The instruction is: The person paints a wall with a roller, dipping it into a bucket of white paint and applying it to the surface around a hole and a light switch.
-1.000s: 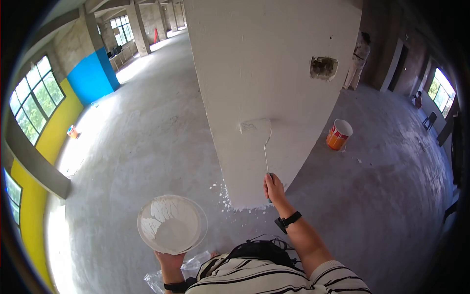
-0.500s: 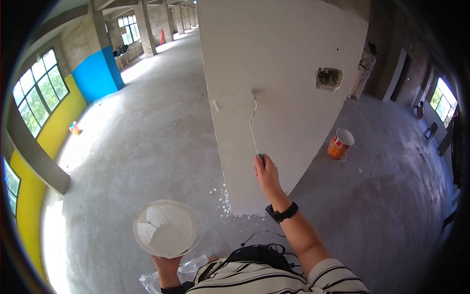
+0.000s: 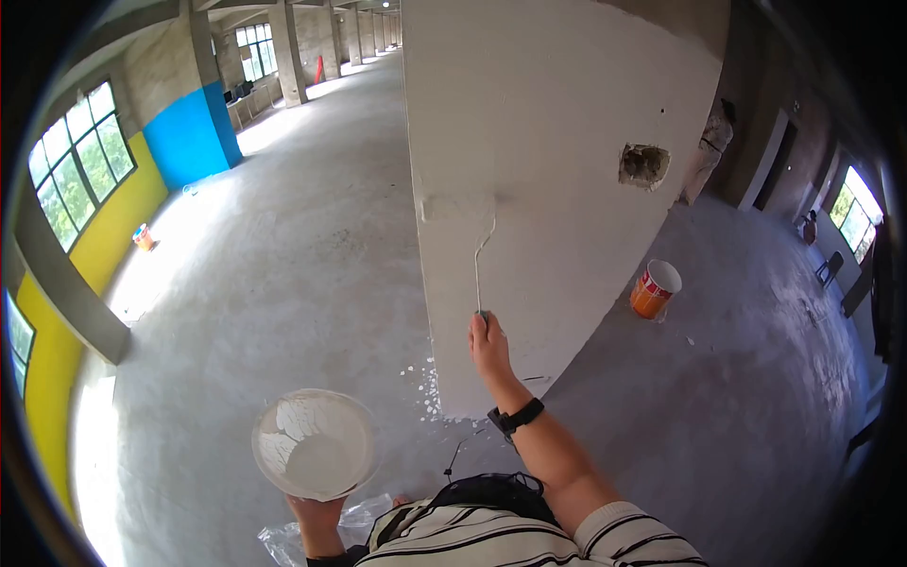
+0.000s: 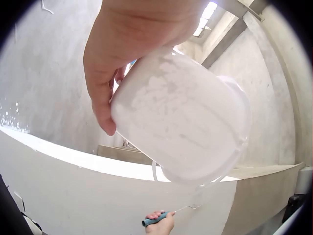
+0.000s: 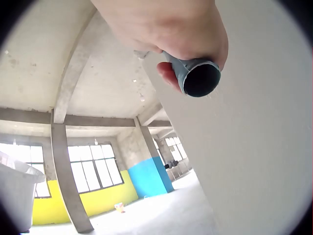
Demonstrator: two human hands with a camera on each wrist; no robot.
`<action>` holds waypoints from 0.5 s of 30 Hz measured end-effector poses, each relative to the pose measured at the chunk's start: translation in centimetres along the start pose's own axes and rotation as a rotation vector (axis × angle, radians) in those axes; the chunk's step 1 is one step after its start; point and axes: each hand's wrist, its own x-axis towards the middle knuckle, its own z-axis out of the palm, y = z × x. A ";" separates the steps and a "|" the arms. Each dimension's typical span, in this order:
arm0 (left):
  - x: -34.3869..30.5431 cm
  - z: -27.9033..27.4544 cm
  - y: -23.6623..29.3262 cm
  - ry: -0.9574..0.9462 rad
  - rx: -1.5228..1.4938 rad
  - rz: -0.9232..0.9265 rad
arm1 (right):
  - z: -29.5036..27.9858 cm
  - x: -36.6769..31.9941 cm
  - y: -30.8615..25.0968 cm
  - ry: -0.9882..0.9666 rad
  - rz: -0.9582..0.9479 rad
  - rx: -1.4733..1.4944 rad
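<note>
In the head view my right hand [image 3: 489,350] grips the handle of a paint roller; its thin wire frame [image 3: 478,265] runs up to a pale roller head against the white column face [image 3: 539,246]. The right wrist view shows that hand [image 5: 171,29] curled round the hollow end of the dark teal handle [image 5: 183,78]. My left hand [image 3: 319,518] holds a whitish bucket [image 3: 267,416] from below, tilted, with pale paint inside. In the left wrist view, thumb and fingers of the left hand [image 4: 132,44] grip the base of the bucket [image 4: 181,112].
An orange and white bucket [image 3: 650,300] stands on the floor right of the column. Behind the column's right edge is another person [image 3: 707,156]. The column has a square hole [image 3: 644,166]. White spatters [image 3: 430,387] lie at its foot; clear plastic [image 3: 364,515] lies near my left wrist.
My right hand and the roller have moved left across the column face, with the roller going up, then slightly down. The view has shifted; my left hand still holds the bucket.
</note>
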 end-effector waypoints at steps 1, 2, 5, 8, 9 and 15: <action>0.0 0.0 -0.1 0.001 -0.006 0.003 | 0.2 -1.0 1.3 -0.007 0.001 0.027; 0.0 -0.1 -0.1 -0.010 0.009 0.013 | 0.3 -2.1 2.4 -0.013 0.006 0.056; -0.1 0.1 0.1 -0.026 0.004 0.006 | 0.0 -4.6 6.2 -0.031 0.012 -0.033; 0.1 -0.1 0.1 -0.056 -0.025 -0.022 | -1.0 -6.8 6.3 -0.071 0.065 -0.006; 0.1 -0.2 0.0 -0.080 -0.034 -0.032 | -1.5 -7.3 5.3 -0.070 0.066 -0.006; 0.1 -0.2 0.0 -0.057 -0.047 -0.056 | -3.9 -6.7 1.2 0.005 0.208 0.282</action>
